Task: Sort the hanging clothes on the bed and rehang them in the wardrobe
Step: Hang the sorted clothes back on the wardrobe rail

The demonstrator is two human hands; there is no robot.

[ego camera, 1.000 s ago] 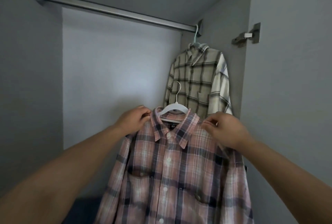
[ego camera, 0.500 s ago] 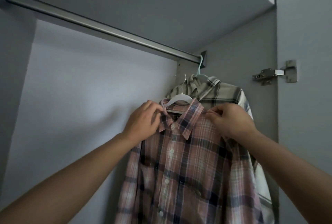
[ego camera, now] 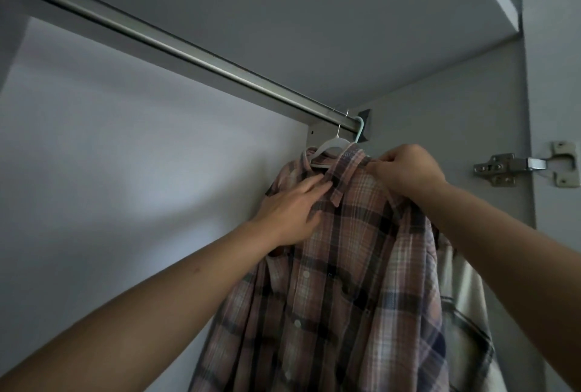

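**Second shirt reaches the rail**

Nearest the camera, two bare forearms reach up toward the rail [ego camera: 176, 45]. The left hand [ego camera: 290, 212] lies below the rail with straight fingers resting flat on the front of the pink shirt [ego camera: 339, 281], just under the collar. The right hand [ego camera: 405, 171] is curled, pinching the shirt's shoulder right of the collar.

The pink shirt hangs on a white hanger [ego camera: 330, 148], whose wire hook [ego camera: 341, 122] sits at the rail's right end; whether it bears fully on the rail is hard to tell. Just behind it, also at the rail's right end, a pale hook [ego camera: 359, 129] carries a beige shirt [ego camera: 465, 306], mostly hidden. A door hinge [ego camera: 528, 165] sits right of the rail's end.

Judging from this, one shirt is rehung and the pink one is nearly so. Letting go and fetching any remaining clothes is left; the bed is out of view.
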